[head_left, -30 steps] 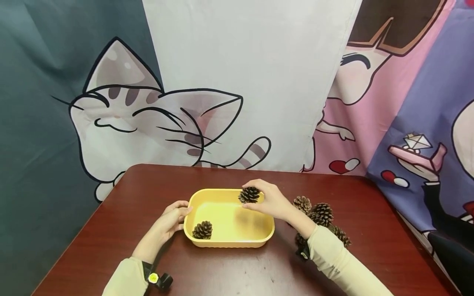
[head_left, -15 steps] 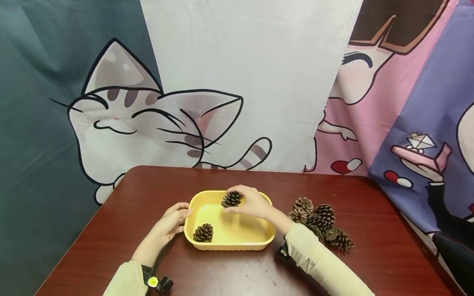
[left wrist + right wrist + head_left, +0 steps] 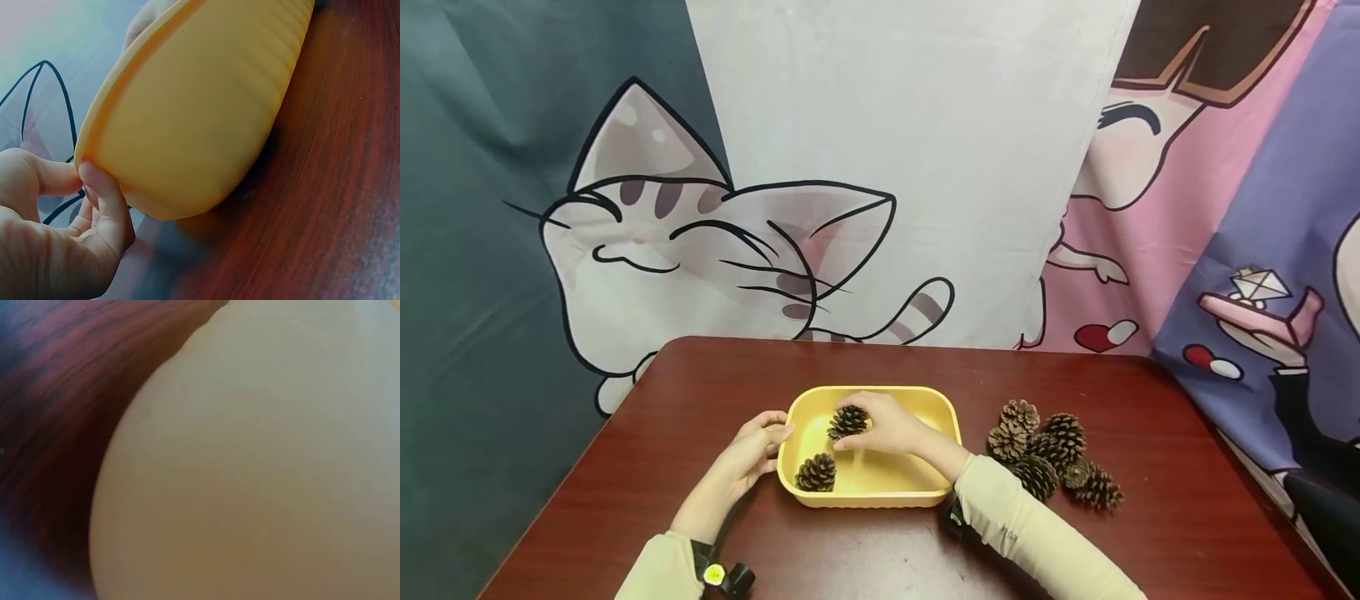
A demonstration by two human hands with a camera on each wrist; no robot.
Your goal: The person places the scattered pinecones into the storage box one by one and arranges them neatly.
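In the head view my right hand [image 3: 887, 425] holds a pine cone [image 3: 847, 422] between thumb and fingers, inside the yellow tub [image 3: 880, 500] near its back left. A second pine cone [image 3: 816, 473] lies in the tub's front left corner. My left hand [image 3: 748, 450] pinches the tub's left rim; in the left wrist view, the left hand [image 3: 69, 219] has thumb and a finger on the tub's rim [image 3: 181, 119]. Whether the held cone touches the tub's floor I cannot tell. The right wrist view is filled by a pale curved surface, with the hand and cone out of sight.
Several more pine cones [image 3: 1060, 440] lie bunched on the dark red table [image 3: 880, 550], right of the tub. A cartoon-printed cloth [image 3: 910, 167] hangs behind the table's far edge.
My right hand has carried its pine cone leftward and lower into the tub, from the tub's back right. The left hand has kept its hold on the rim.
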